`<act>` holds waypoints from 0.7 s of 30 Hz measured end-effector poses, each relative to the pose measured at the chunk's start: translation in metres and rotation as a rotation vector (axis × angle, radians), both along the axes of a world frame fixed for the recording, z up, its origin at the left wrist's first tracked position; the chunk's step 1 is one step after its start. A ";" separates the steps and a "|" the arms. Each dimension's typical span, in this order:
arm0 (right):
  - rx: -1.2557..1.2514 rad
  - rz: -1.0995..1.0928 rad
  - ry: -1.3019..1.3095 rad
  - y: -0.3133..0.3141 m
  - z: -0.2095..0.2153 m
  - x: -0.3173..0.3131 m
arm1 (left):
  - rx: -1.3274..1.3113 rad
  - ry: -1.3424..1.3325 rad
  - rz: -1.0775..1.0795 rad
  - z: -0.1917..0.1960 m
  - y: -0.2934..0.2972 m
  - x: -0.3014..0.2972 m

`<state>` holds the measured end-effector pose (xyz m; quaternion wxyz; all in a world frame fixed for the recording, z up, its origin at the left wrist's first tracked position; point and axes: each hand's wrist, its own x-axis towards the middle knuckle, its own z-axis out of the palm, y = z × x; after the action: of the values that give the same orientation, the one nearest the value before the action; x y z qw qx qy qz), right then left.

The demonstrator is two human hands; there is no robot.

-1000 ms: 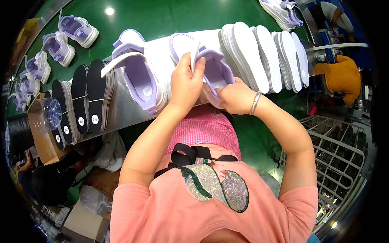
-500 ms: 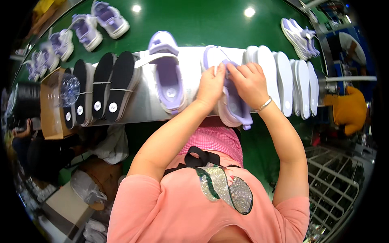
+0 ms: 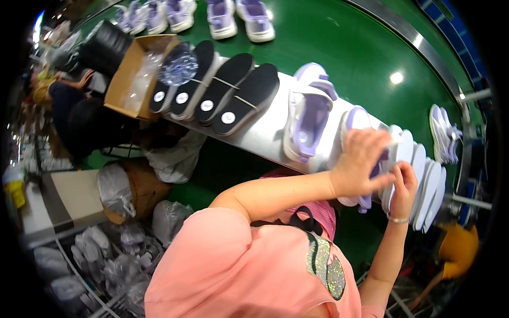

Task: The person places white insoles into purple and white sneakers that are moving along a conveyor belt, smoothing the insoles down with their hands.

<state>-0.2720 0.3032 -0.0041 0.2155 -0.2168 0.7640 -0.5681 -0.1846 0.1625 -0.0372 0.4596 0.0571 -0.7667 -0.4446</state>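
Two white and lilac sneakers stand on a long pale bench. The left sneaker (image 3: pixel 313 114) shows its lilac lining, with its strap lying across the top. Over the right sneaker (image 3: pixel 356 117) passes my left hand (image 3: pixel 361 159), fingers stretched apart and a little blurred, covering much of that shoe. My right hand (image 3: pixel 404 185) is by the near end of a row of white insoles (image 3: pixel 419 164), fingertips pressed together. Whatever is between those fingertips, if anything, cannot be made out.
Black insoles (image 3: pixel 228 79) in banded stacks lie at the bench's left, beside an open cardboard box (image 3: pixel 119 90) and a clear plastic bundle (image 3: pixel 179 64). More sneakers (image 3: pixel 254 21) line the green surface (image 3: pixel 339 47) behind. Another sneaker pair (image 3: pixel 444 132) stands far right.
My view has swung, so the bench now slants down to the right. Both hands have left the right sneaker's opening and moved right toward the white insoles; my left hand has spread its fingers.
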 end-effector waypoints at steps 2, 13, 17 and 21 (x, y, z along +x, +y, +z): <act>-0.042 0.044 0.009 -0.002 0.003 0.014 | -0.072 -0.148 -0.233 0.006 -0.005 0.011; 0.363 0.312 0.503 0.021 -0.001 0.030 | -0.368 -0.107 0.828 0.048 -0.222 0.122; 0.594 0.483 0.658 0.026 -0.007 0.031 | -0.544 -0.573 1.258 0.041 -0.288 0.185; 0.717 0.633 0.810 0.011 -0.011 0.036 | -0.374 -0.316 1.040 0.036 -0.238 0.178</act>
<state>-0.2355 0.3142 -0.0147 0.1263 -0.5450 0.8268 -0.0580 -0.0065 -0.0757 -0.0012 0.5000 0.4100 -0.7628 -0.0029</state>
